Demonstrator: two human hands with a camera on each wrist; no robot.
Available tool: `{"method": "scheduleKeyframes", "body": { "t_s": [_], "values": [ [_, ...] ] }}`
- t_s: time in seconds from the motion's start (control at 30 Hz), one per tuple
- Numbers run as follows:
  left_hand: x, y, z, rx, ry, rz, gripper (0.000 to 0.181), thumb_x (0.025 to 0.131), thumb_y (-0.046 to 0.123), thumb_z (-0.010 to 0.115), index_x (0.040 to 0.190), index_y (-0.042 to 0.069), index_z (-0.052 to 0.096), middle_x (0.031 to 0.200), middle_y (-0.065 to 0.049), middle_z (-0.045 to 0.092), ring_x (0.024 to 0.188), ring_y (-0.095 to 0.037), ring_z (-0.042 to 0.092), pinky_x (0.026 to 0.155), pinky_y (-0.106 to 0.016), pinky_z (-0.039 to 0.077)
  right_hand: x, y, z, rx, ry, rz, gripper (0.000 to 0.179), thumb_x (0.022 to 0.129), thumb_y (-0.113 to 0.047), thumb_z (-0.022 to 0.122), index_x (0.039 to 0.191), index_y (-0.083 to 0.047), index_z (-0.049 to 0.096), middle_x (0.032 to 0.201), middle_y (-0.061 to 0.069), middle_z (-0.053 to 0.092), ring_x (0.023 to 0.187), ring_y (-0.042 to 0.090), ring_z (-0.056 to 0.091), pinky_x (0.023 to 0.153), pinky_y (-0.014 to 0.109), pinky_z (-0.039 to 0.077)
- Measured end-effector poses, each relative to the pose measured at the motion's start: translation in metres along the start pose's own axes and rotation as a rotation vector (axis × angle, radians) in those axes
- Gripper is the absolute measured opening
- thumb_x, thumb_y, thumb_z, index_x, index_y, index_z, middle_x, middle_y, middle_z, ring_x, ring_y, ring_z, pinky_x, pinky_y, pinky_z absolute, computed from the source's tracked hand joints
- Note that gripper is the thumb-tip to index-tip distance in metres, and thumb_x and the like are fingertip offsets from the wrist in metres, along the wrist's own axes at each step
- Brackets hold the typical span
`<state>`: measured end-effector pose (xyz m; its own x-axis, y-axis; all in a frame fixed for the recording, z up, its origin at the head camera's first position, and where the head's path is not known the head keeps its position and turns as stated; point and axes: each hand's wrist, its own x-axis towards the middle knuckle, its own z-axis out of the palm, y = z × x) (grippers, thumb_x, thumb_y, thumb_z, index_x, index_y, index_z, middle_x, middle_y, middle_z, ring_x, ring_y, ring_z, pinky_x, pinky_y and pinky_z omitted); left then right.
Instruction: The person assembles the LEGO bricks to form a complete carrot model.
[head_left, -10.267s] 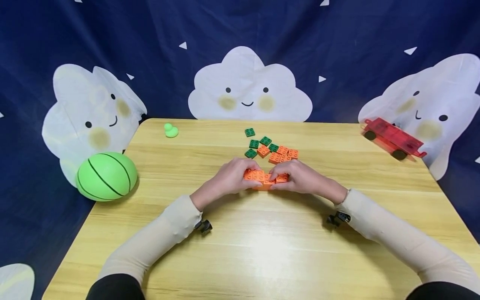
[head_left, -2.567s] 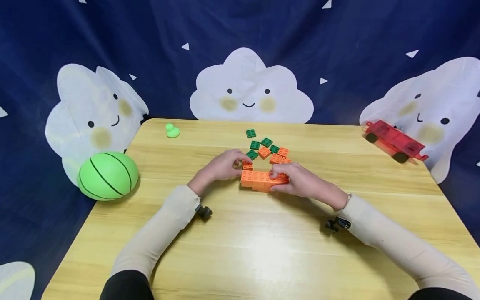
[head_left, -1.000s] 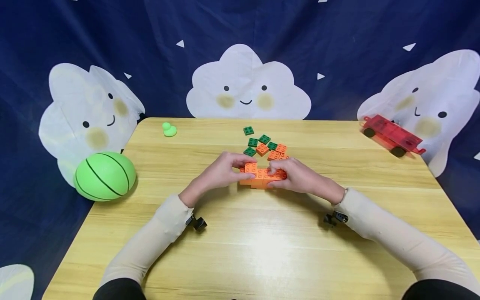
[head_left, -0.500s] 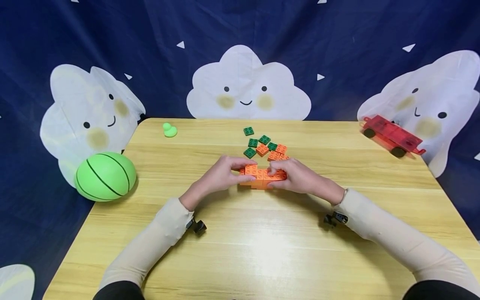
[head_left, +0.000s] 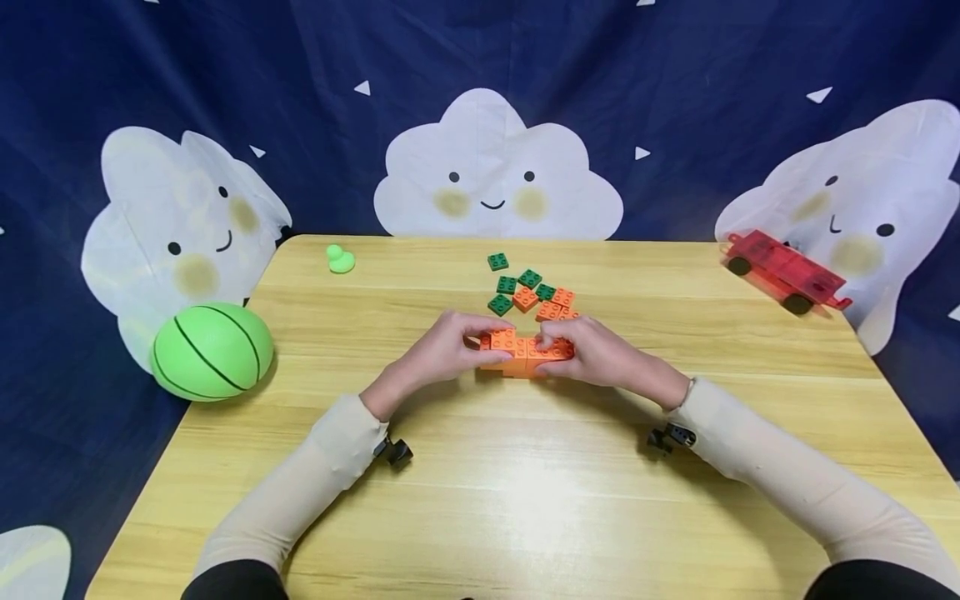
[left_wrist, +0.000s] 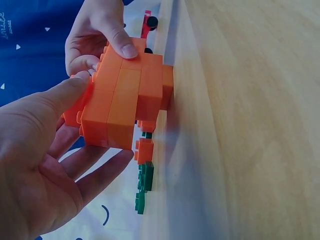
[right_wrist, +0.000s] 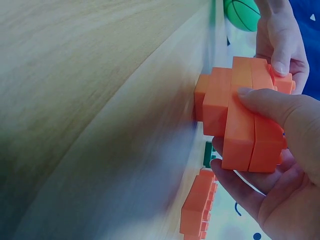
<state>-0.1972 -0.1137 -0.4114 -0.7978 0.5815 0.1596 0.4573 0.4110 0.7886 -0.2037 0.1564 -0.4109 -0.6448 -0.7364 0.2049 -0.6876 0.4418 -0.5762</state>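
Observation:
A stepped stack of joined orange toy bricks [head_left: 516,367] stands on the table, widening toward its upper layers in the left wrist view. My left hand [head_left: 446,346] pinches a single orange brick [head_left: 502,337] on top of the stack's left part, thumb on the near side and fingers behind. Whether that brick is fully pressed down cannot be told. My right hand [head_left: 600,352] grips the stack's right end; in the right wrist view its thumb lies on the near face of the stack [right_wrist: 240,125] and its fingers reach round the far side.
Behind the stack lie several loose green bricks [head_left: 529,278] and orange bricks [head_left: 525,298]. A green ball [head_left: 212,352] sits at the table's left edge, a small green duck [head_left: 341,259] at the back left. A red wheeled toy car base [head_left: 787,271] is at the back right.
The left hand, which was at an orange brick behind the stack, has brought it onto the stack's top left. The right hand keeps its grip. Over the last second hardly anything moved.

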Motion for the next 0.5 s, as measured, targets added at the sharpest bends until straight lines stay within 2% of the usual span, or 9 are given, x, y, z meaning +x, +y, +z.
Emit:
{"method": "scheduleKeyframes", "body": {
  "t_s": [0.2, 0.27, 0.4, 0.5],
  "values": [
    [0.0016, 0.0018, -0.0002, 0.007, -0.013, -0.014, 0.041, 0.090, 0.023, 0.082, 0.126, 0.005, 0.073, 0.121, -0.009, 0.077, 0.098, -0.015, 0.076, 0.084, -0.028, 0.062, -0.0005, 0.0004, -0.0006, -0.016, 0.006, 0.003, 0.036, 0.084, -0.017, 0.087, 0.081, -0.015, 0.051, 0.078, -0.003, 0.059, 0.062, 0.007, 0.032, 0.058, 0.021, 0.030],
    [0.0022, 0.0033, -0.0009, 0.016, -0.018, -0.020, 0.042, 0.090, 0.023, 0.082, 0.126, 0.005, 0.073, 0.122, -0.010, 0.076, 0.100, -0.016, 0.076, 0.085, -0.027, 0.062, -0.0005, 0.0000, -0.0008, -0.014, 0.017, -0.001, 0.036, 0.083, -0.016, 0.087, 0.081, -0.015, 0.052, 0.083, -0.003, 0.065, 0.062, 0.006, 0.034, 0.058, 0.021, 0.030],
    [0.0033, 0.0056, -0.0019, 0.024, -0.029, -0.035, 0.043, 0.089, 0.023, 0.082, 0.127, 0.005, 0.072, 0.120, -0.009, 0.077, 0.099, -0.016, 0.076, 0.082, -0.025, 0.062, -0.0009, 0.0000, -0.0002, -0.017, 0.039, -0.020, 0.035, 0.082, -0.014, 0.088, 0.081, -0.016, 0.053, 0.087, -0.002, 0.071, 0.060, 0.005, 0.033, 0.056, 0.021, 0.030],
    [0.0030, 0.0066, -0.0027, 0.030, -0.036, -0.047, 0.042, 0.089, 0.023, 0.082, 0.127, 0.006, 0.073, 0.119, -0.008, 0.077, 0.099, -0.016, 0.076, 0.081, -0.026, 0.062, -0.0012, 0.0001, 0.0007, -0.019, 0.041, -0.026, 0.034, 0.082, -0.014, 0.088, 0.081, -0.016, 0.054, 0.085, -0.003, 0.070, 0.060, 0.005, 0.030, 0.056, 0.021, 0.029]
  ]
}}
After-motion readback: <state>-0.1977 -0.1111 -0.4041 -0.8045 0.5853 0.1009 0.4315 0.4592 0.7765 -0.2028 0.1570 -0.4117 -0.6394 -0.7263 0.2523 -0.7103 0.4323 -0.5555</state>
